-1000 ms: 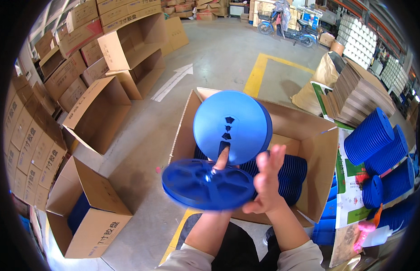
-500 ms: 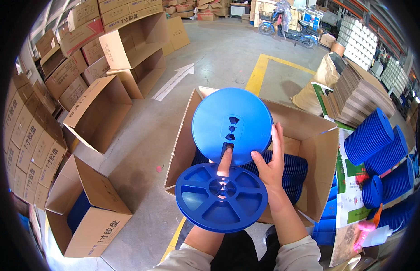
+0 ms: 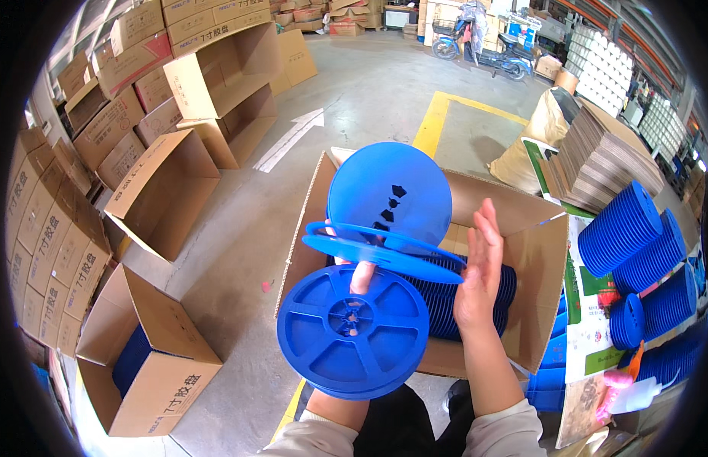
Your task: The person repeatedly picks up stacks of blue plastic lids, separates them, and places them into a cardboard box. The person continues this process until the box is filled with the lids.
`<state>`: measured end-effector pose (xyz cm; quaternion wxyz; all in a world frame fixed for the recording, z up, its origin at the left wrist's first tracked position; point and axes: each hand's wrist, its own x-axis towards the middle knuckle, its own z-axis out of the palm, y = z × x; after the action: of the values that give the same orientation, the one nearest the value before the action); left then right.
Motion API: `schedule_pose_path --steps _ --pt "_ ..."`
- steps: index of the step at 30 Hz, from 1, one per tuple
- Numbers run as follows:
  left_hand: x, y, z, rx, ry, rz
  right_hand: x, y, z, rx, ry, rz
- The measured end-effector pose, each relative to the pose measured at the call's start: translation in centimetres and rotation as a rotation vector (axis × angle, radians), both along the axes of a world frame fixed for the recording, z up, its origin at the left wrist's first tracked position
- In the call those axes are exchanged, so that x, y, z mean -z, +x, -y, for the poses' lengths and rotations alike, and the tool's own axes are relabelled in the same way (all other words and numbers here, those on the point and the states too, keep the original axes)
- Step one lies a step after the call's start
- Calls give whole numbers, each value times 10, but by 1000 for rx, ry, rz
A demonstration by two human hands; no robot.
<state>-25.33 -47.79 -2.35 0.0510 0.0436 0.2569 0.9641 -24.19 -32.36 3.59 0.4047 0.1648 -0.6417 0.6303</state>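
Blue plastic reel discs are at my left hand (image 3: pixel 361 277), over an open cardboard box (image 3: pixel 544 305). One finger pokes up between the discs; most of that hand is hidden behind them. A spoked disc (image 3: pixel 304 324) faces up nearest me. A smooth round disc (image 3: pixel 361 183) with a row of dark cut-outs stands at the far side. Between them a third disc (image 3: pixel 415 263) is tilted nearly edge-on and blurred. My right hand (image 3: pixel 479 282) is open, fingers stretched upward, beside or touching that tilted disc's right edge. Rows of blue discs (image 3: pixel 502 289) lie inside the box.
Stacks of blue discs (image 3: pixel 620 228) lie on the right, near flat cardboard sheets (image 3: pixel 605 160) and a white squeeze bottle (image 3: pixel 636 397). On the left are open cartons (image 3: pixel 167 194) and a wall of stacked boxes (image 3: pixel 46 251). A blue scooter (image 3: pixel 510 57) stands at the back.
A tilted disc now shows between the smooth disc and the spoked one. The spoked disc has shifted left and slightly nearer. My right hand has come off the smooth disc's edge.
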Motion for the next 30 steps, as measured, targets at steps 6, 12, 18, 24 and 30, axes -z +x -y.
schedule_pose_path --steps 6,12,18,24,30 --pt "5 6 -3 -18 -51 -92 11 -8 -15 30 -193 265" --pt "13 5 -15 -40 -65 -145 17 -14 -26 -69 -351 228" --pt "10 -21 -15 -170 -55 -286 -19 16 -13 -181 159 -210" --pt "1 -34 -26 -221 87 -286 -2 3 -14 84 -198 181" --pt "2 -16 -43 -127 95 -238 22 -13 -20 8 -97 189"
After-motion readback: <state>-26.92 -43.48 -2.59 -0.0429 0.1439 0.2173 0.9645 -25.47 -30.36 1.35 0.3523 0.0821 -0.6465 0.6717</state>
